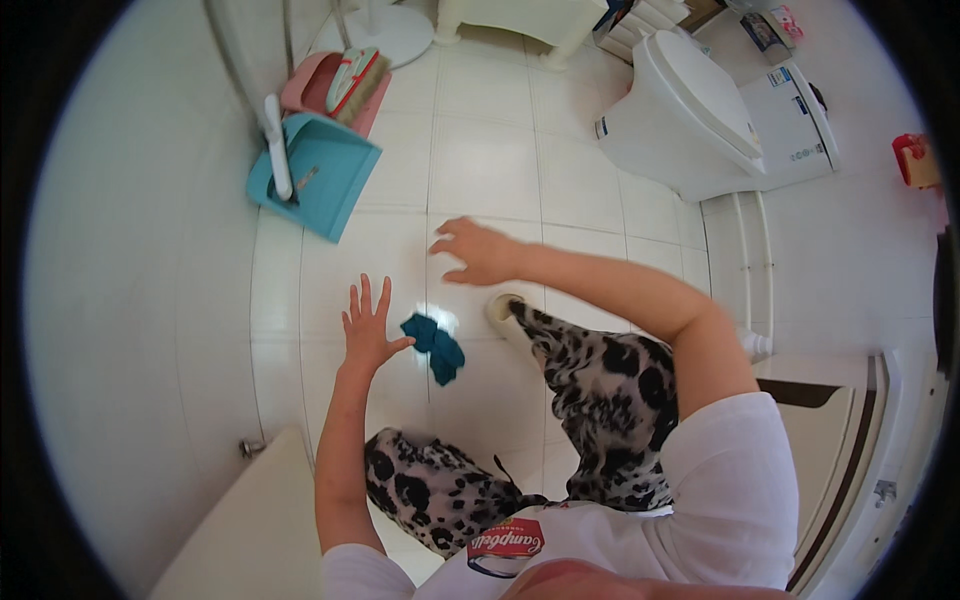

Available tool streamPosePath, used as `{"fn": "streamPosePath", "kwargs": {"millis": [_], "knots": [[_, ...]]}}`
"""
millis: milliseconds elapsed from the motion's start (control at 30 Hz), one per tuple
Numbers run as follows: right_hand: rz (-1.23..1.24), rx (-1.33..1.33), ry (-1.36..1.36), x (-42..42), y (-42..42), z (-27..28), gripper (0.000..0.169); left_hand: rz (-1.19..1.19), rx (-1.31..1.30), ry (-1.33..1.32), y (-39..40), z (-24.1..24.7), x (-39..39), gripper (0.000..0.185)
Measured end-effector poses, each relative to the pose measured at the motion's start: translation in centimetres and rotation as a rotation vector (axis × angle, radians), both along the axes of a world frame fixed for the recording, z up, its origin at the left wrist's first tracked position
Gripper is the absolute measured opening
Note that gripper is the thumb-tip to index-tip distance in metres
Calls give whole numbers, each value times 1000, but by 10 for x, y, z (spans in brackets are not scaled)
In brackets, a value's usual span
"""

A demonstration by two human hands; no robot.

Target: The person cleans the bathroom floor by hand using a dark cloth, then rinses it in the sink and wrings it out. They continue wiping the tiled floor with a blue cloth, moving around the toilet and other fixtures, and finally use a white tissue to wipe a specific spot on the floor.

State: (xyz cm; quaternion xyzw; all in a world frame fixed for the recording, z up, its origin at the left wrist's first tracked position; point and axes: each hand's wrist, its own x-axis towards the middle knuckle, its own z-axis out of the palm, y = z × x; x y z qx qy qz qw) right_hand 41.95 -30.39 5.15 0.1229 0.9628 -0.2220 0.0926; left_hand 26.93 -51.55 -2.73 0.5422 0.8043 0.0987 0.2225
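Crumpled on the white tiled floor lies a teal cloth [436, 349], between my legs and in front of me. My left hand [368, 324] is spread just left of it, thumb tip by the cloth's edge in the picture; whether they touch I cannot tell. Farther forward and to the right, my right hand [480, 253] hangs with its fingers apart and a little curled, slightly blurred. Neither hand holds anything. A pale slipper [504, 315] shows below my right forearm, at the hem of my patterned trousers [615, 382].
At the front left stand a blue dustpan [341, 176], a pink dustpan [300, 77] and a brush [360, 84]. A white toilet [675, 120] stands at the far right, with pipes [742, 255] along the wall. A white door [247, 517] is close at the lower left.
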Motion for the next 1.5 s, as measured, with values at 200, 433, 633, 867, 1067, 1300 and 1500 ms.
{"fn": "streamPosePath", "kwargs": {"millis": [200,433,633,867,1067,1300,1500], "knots": [[-74,-259,213,-54,-9,-23,58,156,297,-214,95,8,-33,103],[-781,-546,450,-34,105,-4,62,625,317,-648,149,21,-11,72],[-969,-647,181,70,159,110,54,900,-73,-824,189,136,33,72],[-1104,-453,217,124,301,175,44,1073,156,-1084,330,302,31,62],[-1321,-299,415,119,526,212,40,1013,76,-1111,449,313,-41,57],[-1442,-43,409,193,778,201,39,690,-73,-1194,654,334,-33,44],[-1430,302,410,215,992,174,39,679,-230,-1221,753,317,-14,41]]}}
